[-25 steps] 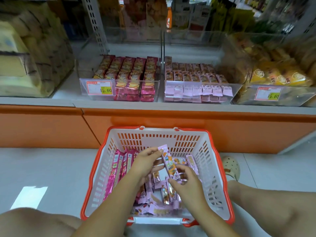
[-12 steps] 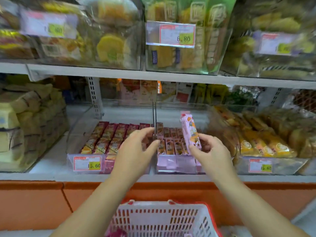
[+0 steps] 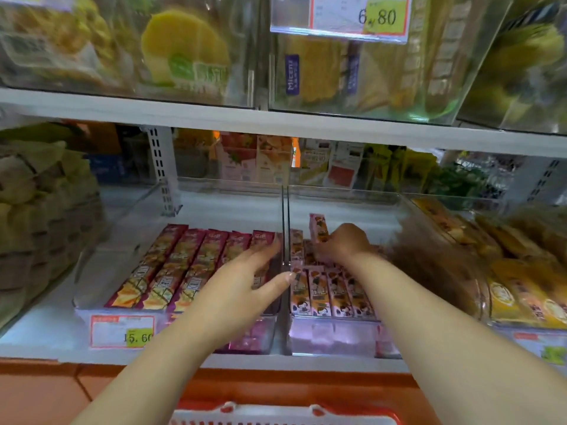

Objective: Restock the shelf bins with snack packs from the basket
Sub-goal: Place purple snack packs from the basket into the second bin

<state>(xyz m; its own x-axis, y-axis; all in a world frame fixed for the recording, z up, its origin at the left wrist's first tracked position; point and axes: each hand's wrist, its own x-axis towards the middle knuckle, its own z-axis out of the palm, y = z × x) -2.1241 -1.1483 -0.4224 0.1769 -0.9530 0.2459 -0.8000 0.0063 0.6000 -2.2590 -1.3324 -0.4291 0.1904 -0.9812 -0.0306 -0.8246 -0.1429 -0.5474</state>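
Observation:
My right hand [image 3: 345, 245] reaches deep into the clear middle bin [image 3: 334, 338] and grips a pale pink snack pack [image 3: 318, 227], held upright above the rows of matching pink packs [image 3: 331, 292]. My left hand [image 3: 245, 283] hovers with fingers spread over the right side of the neighbouring clear bin [image 3: 129, 305], which holds long dark-red snack packs [image 3: 171, 265]; its fingertips lie near the divider between the two bins. Only the red-and-white rim of the basket [image 3: 285, 414] shows at the bottom edge.
A white shelf board [image 3: 276, 124] runs close above the bins, with more clear bins of yellow goods on it. A bin of yellow packs [image 3: 521, 289] stands to the right and stacked pale packs [image 3: 40, 210] to the left. Price tags hang on the bin fronts.
The view has risen from the basket to the shelf. My right hand has carried the pink pack from the bin's front deep into the middle bin. My left hand has moved forward over the left bin.

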